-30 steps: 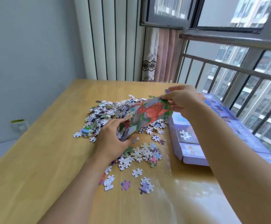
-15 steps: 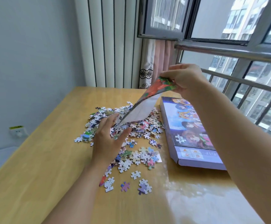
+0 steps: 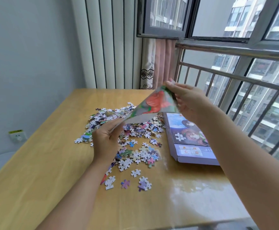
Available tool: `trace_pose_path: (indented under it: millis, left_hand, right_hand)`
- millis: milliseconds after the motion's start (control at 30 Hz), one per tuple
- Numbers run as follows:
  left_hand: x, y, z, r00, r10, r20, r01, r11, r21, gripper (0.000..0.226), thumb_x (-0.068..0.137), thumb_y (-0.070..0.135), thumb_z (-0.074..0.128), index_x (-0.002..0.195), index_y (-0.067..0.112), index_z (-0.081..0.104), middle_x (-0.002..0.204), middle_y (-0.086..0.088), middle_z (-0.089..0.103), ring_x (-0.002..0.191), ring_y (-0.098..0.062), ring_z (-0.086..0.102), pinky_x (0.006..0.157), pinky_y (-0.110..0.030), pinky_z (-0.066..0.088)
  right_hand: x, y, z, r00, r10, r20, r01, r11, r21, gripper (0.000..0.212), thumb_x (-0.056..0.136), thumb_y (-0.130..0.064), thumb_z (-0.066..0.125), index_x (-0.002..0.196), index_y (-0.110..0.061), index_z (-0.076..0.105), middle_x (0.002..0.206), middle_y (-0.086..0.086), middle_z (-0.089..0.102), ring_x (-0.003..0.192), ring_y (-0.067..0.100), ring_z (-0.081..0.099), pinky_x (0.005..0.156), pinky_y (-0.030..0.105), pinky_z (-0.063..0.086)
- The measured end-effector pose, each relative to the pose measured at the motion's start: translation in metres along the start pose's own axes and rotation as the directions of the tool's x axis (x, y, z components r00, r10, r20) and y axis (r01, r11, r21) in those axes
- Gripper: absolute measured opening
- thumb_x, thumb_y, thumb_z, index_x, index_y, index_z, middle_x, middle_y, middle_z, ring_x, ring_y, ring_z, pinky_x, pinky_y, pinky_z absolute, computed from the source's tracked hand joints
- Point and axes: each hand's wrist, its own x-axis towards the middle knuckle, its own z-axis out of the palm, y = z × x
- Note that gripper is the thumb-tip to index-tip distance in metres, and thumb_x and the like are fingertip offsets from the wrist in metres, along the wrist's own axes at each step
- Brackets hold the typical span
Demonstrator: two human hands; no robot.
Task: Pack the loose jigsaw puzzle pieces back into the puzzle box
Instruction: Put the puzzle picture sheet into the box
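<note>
A heap of loose jigsaw pieces (image 3: 132, 130) lies spread over the middle of the wooden table (image 3: 40, 163), with a few stray pieces (image 3: 135, 181) nearer to me. The flat purple puzzle box (image 3: 190, 143) lies closed at the right, picture side up. Above the heap I hold a printed picture sheet (image 3: 153, 105), red and green, tilted. My right hand (image 3: 188, 102) pinches its raised upper corner. My left hand (image 3: 107, 138) grips its lower left edge just above the pieces.
A window with a metal railing (image 3: 235, 77) runs along the table's right side. Pink curtains (image 3: 158, 63) hang at the far corner. A wall socket (image 3: 17, 136) sits low on the left wall. Glare covers the table's near right part.
Both hands lifted the picture sheet off the pieces. My right hand raised its corner, then came down a little toward the box; my left hand shifted from the table onto the sheet's lower edge.
</note>
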Motion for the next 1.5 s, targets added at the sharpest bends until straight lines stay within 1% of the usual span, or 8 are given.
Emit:
trace_pose_path:
  millis: [200, 300, 400, 533, 767, 1133, 1333, 1500]
  left_hand:
    - [-0.001, -0.005, -0.001, 0.991, 0.110, 0.071, -0.108, 0.994, -0.025, 0.020, 0.089, 0.010, 0.071, 0.108, 0.011, 0.076, 0.115, -0.006, 0.073, 0.111, -0.019, 0.068, 0.091, -0.049, 0.056]
    - [-0.002, -0.001, -0.001, 0.994, 0.020, 0.110, 0.000, 0.984, -0.180, 0.031, 0.076, 0.019, 0.071, 0.107, 0.018, 0.077, 0.122, -0.011, 0.069, 0.116, -0.028, 0.065, 0.093, -0.049, 0.054]
    - [0.002, 0.003, -0.001, 0.976, -0.199, 0.094, 0.219, 0.919, -0.328, 0.033, 0.082, 0.006, 0.067, 0.113, 0.015, 0.072, 0.124, -0.014, 0.067, 0.114, -0.031, 0.066, 0.085, -0.038, 0.058]
    - [0.011, 0.000, -0.005, 0.920, -0.376, 0.113, 0.391, 0.901, -0.187, 0.041, 0.099, 0.006, 0.055, 0.139, 0.010, 0.049, 0.133, -0.007, 0.059, 0.107, -0.004, 0.065, 0.086, -0.020, 0.056]
    - [0.008, 0.006, -0.004, 0.659, -0.633, 0.407, 0.733, 0.420, -0.535, 0.039, 0.097, 0.024, 0.057, 0.130, 0.004, 0.060, 0.122, -0.017, 0.069, 0.109, -0.031, 0.068, 0.085, -0.040, 0.060]
    - [0.002, 0.009, 0.000, 0.774, -0.633, 0.015, 0.601, 0.727, -0.333, 0.025, 0.076, 0.006, 0.083, 0.099, 0.007, 0.072, 0.095, -0.011, 0.077, 0.082, -0.026, 0.075, 0.071, -0.036, 0.061]
    - [0.003, 0.018, -0.004, 0.797, -0.595, 0.100, 0.587, 0.725, -0.361, 0.015, 0.096, 0.027, 0.062, 0.098, 0.019, 0.074, 0.098, 0.002, 0.077, 0.093, -0.011, 0.072, 0.077, -0.024, 0.056]
    - [0.007, 0.032, -0.005, 0.771, -0.609, 0.186, 0.633, 0.697, -0.338, 0.020, 0.099, 0.025, 0.057, 0.104, 0.016, 0.074, 0.105, -0.008, 0.076, 0.095, -0.024, 0.072, 0.082, -0.039, 0.060]
  right_hand:
    - [0.001, 0.007, -0.023, 0.961, 0.258, 0.103, -0.265, 0.963, 0.056, 0.039, 0.082, -0.038, 0.072, 0.107, -0.009, 0.068, 0.103, 0.019, 0.074, 0.085, 0.031, 0.073, 0.075, 0.045, 0.062]
    - [0.003, 0.018, -0.028, 0.981, 0.192, 0.016, -0.191, 0.980, -0.049, 0.019, 0.098, -0.019, 0.059, 0.080, -0.014, 0.058, 0.053, 0.003, 0.055, 0.040, 0.013, 0.050, 0.041, 0.019, 0.046]
    - [0.007, 0.036, -0.038, 0.988, 0.140, 0.063, -0.140, 0.990, -0.008, 0.023, 0.099, -0.001, 0.052, 0.079, -0.013, 0.050, 0.051, 0.003, 0.033, 0.039, 0.013, 0.034, 0.037, 0.021, 0.034]
    - [0.002, 0.059, -0.044, 0.985, 0.150, 0.081, -0.149, 0.989, -0.019, 0.016, 0.096, 0.001, 0.058, 0.094, -0.015, 0.061, 0.066, 0.007, 0.052, 0.047, 0.015, 0.047, 0.043, 0.022, 0.045]
    - [0.002, 0.083, -0.028, 0.998, 0.063, 0.018, -0.057, 0.975, -0.216, 0.021, 0.096, -0.009, 0.064, 0.115, 0.000, 0.060, 0.087, 0.016, 0.074, 0.066, 0.024, 0.072, 0.056, 0.036, 0.060]
    - [0.001, 0.085, -0.027, 1.000, 0.021, -0.008, -0.023, 0.945, -0.327, 0.021, 0.081, -0.020, 0.082, 0.098, -0.008, 0.077, 0.097, 0.023, 0.075, 0.091, 0.041, 0.072, 0.083, 0.057, 0.059]
    - [-0.011, 0.087, -0.033, 0.994, 0.071, -0.078, -0.085, 0.976, -0.198, 0.019, 0.082, -0.001, 0.077, 0.101, 0.002, 0.074, 0.094, 0.020, 0.076, 0.082, 0.033, 0.075, 0.070, 0.043, 0.063]
    - [-0.017, 0.077, -0.046, 0.980, 0.181, 0.087, -0.166, 0.973, -0.161, 0.022, 0.088, -0.003, 0.071, 0.110, 0.001, 0.071, 0.101, 0.019, 0.075, 0.083, 0.029, 0.074, 0.067, 0.035, 0.061]
